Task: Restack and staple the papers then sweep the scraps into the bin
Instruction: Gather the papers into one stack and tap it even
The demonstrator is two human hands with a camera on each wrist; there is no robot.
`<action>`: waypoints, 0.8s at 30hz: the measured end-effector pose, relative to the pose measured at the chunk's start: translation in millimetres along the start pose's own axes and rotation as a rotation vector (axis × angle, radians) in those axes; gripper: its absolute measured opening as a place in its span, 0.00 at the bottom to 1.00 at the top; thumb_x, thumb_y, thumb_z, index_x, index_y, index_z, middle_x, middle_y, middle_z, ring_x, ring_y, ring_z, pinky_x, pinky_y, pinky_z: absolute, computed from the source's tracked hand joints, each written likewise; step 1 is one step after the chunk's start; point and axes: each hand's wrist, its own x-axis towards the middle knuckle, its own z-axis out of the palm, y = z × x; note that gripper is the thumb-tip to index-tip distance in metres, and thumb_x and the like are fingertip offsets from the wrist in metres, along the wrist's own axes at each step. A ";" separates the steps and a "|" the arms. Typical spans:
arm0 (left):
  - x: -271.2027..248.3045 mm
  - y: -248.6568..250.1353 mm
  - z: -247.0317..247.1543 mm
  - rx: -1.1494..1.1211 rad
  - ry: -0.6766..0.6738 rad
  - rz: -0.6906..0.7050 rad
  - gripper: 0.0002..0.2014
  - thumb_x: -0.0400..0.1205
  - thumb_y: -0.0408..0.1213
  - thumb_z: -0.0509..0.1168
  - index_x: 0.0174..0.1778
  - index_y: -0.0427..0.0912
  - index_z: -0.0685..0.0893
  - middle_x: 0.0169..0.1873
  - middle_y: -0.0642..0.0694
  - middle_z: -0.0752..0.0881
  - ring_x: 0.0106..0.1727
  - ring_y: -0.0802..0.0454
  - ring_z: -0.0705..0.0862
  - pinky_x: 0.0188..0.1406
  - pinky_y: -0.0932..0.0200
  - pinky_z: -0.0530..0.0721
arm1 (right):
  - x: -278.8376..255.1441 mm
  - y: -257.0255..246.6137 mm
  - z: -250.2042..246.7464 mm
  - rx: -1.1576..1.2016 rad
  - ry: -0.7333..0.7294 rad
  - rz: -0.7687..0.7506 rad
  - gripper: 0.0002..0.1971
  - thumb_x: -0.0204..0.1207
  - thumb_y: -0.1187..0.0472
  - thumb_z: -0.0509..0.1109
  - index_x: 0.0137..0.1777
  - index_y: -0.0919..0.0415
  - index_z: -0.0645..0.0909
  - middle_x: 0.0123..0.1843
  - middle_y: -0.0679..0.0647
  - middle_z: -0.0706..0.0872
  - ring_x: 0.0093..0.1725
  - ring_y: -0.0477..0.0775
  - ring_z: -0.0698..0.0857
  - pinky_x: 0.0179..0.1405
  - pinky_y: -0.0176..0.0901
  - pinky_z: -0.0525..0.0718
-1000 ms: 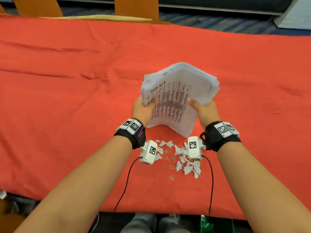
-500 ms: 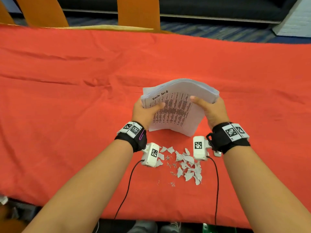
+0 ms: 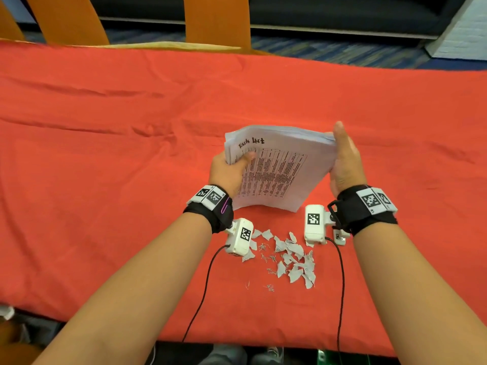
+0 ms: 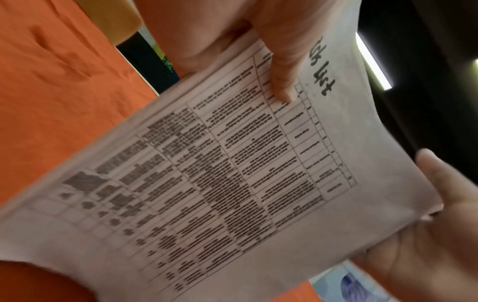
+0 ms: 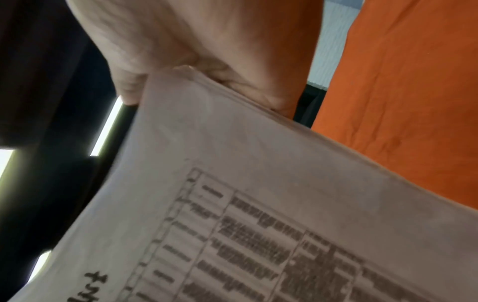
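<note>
A thick stack of printed papers [image 3: 279, 175] headed "Task list" stands tilted on its lower edge on the red cloth [image 3: 131, 154]. My left hand [image 3: 232, 167] grips its left edge, thumb lying on the front page [image 4: 282, 81]. My right hand [image 3: 344, 159] has its palm flat against the stack's right edge, and the thumb points straight up beside the top corner. In the right wrist view the sheet edges [image 5: 232, 98] sit in the web of that hand. Torn paper scraps [image 3: 292, 259] and loose staples [image 3: 266, 256] lie on the cloth between my wrists.
Wooden chair backs [image 3: 216, 19] stand beyond the table's far edge. The table's near edge runs just below my forearms. Wrist-camera cables [image 3: 203, 293] hang over the cloth near the scraps.
The stack has come down onto the cloth and its sheets are more even. My right thumb has left the front page and the hand now lies along the right edge.
</note>
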 end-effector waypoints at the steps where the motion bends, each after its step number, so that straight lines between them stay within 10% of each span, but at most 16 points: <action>1: 1.0 2.6 -0.4 -0.008 0.029 0.003 0.03 0.78 0.38 0.71 0.43 0.51 0.86 0.42 0.47 0.88 0.44 0.48 0.83 0.46 0.54 0.83 | -2.4 4.1 -4.4 -0.039 -0.017 0.012 0.45 0.54 0.22 0.71 0.58 0.59 0.78 0.53 0.55 0.86 0.53 0.54 0.84 0.54 0.49 0.79; 5: 8.6 13.5 -9.3 -0.108 0.179 -0.034 0.04 0.76 0.40 0.74 0.41 0.52 0.85 0.44 0.52 0.88 0.49 0.50 0.86 0.51 0.56 0.83 | -25.7 36.2 -28.4 -0.297 -0.051 0.139 0.69 0.39 0.14 0.65 0.80 0.52 0.55 0.77 0.54 0.69 0.74 0.52 0.71 0.69 0.50 0.70; 8: 18.9 16.1 -16.6 -0.318 0.287 -0.147 0.25 0.61 0.49 0.83 0.50 0.45 0.85 0.50 0.46 0.90 0.55 0.43 0.87 0.61 0.39 0.83 | -41.9 70.8 -45.9 -0.424 0.008 0.323 0.69 0.50 0.26 0.77 0.83 0.47 0.38 0.85 0.60 0.56 0.82 0.59 0.61 0.79 0.62 0.62; 12: 27.8 8.0 -18.0 -0.547 0.253 -0.338 0.56 0.45 0.53 0.87 0.69 0.36 0.76 0.64 0.38 0.84 0.69 0.35 0.79 0.68 0.30 0.74 | -50.0 95.6 -53.0 0.103 0.050 0.485 0.66 0.53 0.44 0.85 0.84 0.47 0.42 0.83 0.57 0.65 0.78 0.59 0.69 0.74 0.63 0.69; 18: 8.2 7.3 -21.1 -0.723 -0.023 -0.376 0.30 0.75 0.39 0.74 0.72 0.36 0.75 0.66 0.35 0.83 0.67 0.36 0.82 0.69 0.37 0.77 | -32.1 73.8 -52.7 0.345 -0.079 0.299 0.23 0.80 0.63 0.66 0.75 0.60 0.71 0.73 0.59 0.80 0.73 0.61 0.79 0.70 0.57 0.79; 24: 11.4 -11.7 -54.4 -0.389 0.075 -0.271 0.13 0.77 0.24 0.67 0.56 0.40 0.84 0.50 0.39 0.90 0.46 0.44 0.89 0.51 0.47 0.87 | -14.2 55.6 -74.1 0.254 0.034 0.238 0.24 0.66 0.62 0.79 0.63 0.61 0.81 0.59 0.56 0.90 0.66 0.62 0.84 0.54 0.52 0.88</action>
